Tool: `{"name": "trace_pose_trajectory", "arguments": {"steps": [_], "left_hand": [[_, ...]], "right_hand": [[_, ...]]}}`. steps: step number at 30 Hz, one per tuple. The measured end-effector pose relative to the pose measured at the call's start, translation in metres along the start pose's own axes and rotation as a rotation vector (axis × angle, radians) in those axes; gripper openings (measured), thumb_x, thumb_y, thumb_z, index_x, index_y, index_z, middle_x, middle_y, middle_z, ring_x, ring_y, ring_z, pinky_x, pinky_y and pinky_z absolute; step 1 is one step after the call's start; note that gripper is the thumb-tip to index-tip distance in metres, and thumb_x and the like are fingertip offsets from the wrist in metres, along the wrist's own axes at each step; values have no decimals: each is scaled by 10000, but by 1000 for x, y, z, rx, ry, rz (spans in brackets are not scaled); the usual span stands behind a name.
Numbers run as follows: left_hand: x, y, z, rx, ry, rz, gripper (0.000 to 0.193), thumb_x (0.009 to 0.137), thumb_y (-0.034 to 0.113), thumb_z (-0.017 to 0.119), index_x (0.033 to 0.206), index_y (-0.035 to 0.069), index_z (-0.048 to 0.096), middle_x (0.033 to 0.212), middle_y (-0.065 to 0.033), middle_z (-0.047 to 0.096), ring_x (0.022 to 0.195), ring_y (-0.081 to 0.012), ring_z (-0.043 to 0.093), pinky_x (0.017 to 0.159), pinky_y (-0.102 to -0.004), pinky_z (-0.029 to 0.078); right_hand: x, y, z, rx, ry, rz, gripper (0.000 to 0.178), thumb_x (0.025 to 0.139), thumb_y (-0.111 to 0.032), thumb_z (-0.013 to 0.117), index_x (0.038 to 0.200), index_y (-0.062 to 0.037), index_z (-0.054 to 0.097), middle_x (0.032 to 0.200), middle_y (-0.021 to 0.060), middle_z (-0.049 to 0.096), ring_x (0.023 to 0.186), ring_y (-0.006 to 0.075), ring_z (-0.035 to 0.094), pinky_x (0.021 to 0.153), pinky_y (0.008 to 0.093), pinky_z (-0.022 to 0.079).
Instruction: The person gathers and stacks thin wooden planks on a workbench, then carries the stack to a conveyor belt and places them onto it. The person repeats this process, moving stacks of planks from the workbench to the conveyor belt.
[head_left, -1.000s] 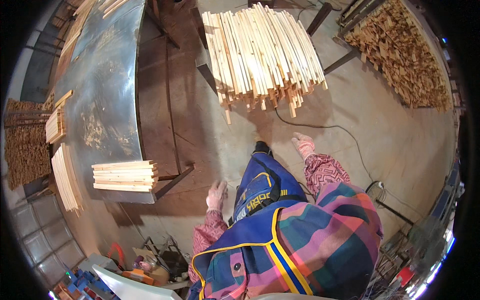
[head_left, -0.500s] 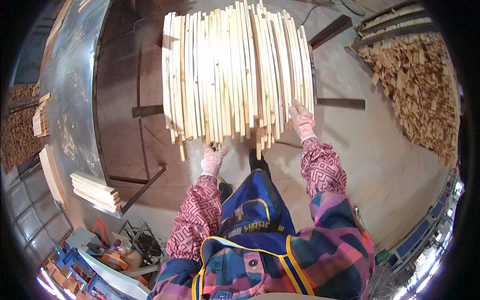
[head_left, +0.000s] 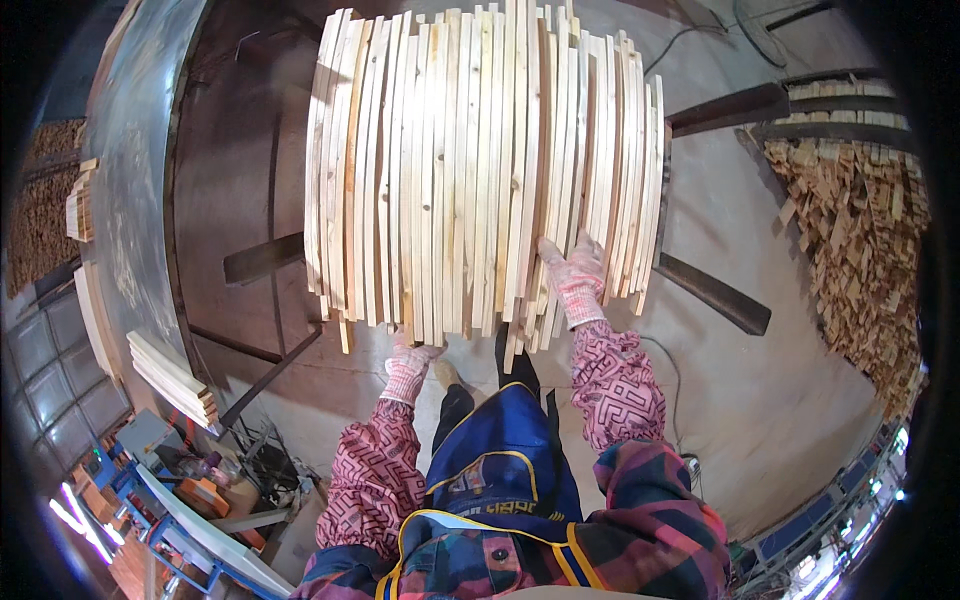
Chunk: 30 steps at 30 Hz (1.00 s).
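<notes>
A wide layer of pale wooden strips (head_left: 450,180) lies side by side in front of me, their lengths pointing away. Their near ends are uneven, and a few stick out towards me. My left hand (head_left: 408,368), in a pinkish-white knit glove, is at the near ends left of the middle. Its fingertips are partly hidden at the wood. My right hand (head_left: 576,278), gloved alike, rests on the strips right of the middle, with thumb and fingers spread apart over them.
Dark beams (head_left: 715,292) jut out from beneath the strips on both sides. A metal-topped table (head_left: 135,200) runs along the left, with a small stack of boards (head_left: 172,380) at its near end. A big pile of wood pieces (head_left: 850,240) stands at the right. A cable (head_left: 677,390) lies on the floor.
My right hand has moved left, from the right edge of the strips onto their top, and spread its fingers. The strips appear lower and larger in view. My left hand stays at the near ends.
</notes>
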<state>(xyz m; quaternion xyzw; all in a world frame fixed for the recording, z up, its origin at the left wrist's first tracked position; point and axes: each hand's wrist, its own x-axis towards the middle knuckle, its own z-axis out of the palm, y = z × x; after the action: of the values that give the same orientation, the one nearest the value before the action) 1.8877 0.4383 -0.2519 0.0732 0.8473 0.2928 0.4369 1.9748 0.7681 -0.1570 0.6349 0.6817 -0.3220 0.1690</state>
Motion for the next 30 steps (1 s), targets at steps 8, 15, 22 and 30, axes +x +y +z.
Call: {"name": "trace_pose_trajectory", "arguments": {"steps": [8,15,22,30], "left_hand": [[-14,5,1,-731,201,139,733,673,57,797,1309,101,433,950,-98,704,847,-233,673,708,-396,565],[8,10,-13,468,-237,-114,432,770,425,721,1054,105,664,975,-99,708,947,-201,670,868,-313,534],[-64,127,-5,-396,-297,-117,484,773,311,774,1168,72,627,1031,-103,693,985,-229,649,943,-356,502],[-34,54,-9,-472,152,-18,415,944,117,518,1356,69,527,1221,-138,610,1111,-296,596,938,-357,483]], "right_hand": [[4,15,0,80,8,-143,1009,777,-647,675,1455,30,357,1465,284,373,1389,378,344,1152,409,302],[2,8,6,-81,47,-159,1039,786,-705,623,1441,57,358,1438,318,393,1354,423,381,1139,431,317],[49,37,-44,-109,134,-270,937,828,-638,625,1416,55,397,1403,291,451,1302,432,445,1098,462,366],[90,59,-42,-271,214,-311,869,816,-556,685,1415,17,424,1364,263,503,1245,392,515,1048,436,429]]}}
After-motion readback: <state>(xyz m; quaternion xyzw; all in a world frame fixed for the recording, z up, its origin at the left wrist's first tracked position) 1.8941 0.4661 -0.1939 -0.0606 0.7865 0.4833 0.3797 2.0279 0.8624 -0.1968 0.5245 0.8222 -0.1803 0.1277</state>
